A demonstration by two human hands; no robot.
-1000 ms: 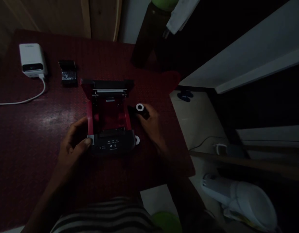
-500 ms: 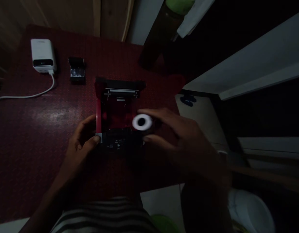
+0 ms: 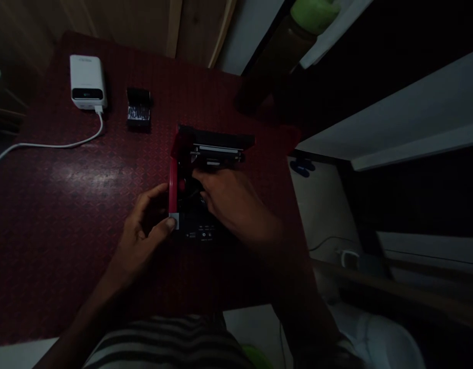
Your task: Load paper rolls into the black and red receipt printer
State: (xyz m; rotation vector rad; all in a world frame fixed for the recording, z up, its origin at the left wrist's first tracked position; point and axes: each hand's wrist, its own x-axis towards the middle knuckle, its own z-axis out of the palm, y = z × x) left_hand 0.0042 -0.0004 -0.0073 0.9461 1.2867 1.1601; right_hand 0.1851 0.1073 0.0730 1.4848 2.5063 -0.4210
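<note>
A small red and black printer (image 3: 173,187) stands on the table with its lid (image 3: 221,138) raised. My left hand (image 3: 142,220) grips its left side, the thumb on the light grey front corner and the fingers along the red wall. Reaching down into the open compartment, my right hand (image 3: 232,197) has its fingers curled and covers most of the inside. The white paper roll is hidden beneath this hand. Printed icons show on the dark front panel (image 3: 205,234).
A white power bank (image 3: 86,79) with a plugged-in white cable (image 3: 59,146) lies at the back left of the red table (image 3: 86,220). Beside it sits a small black open case (image 3: 138,110). A tall bottle with a green cap (image 3: 313,15) stands at the back right.
My right hand has moved left and down into the printer with the paper roll, which has gone out of sight. My left hand keeps its grip. The view has shifted slightly.
</note>
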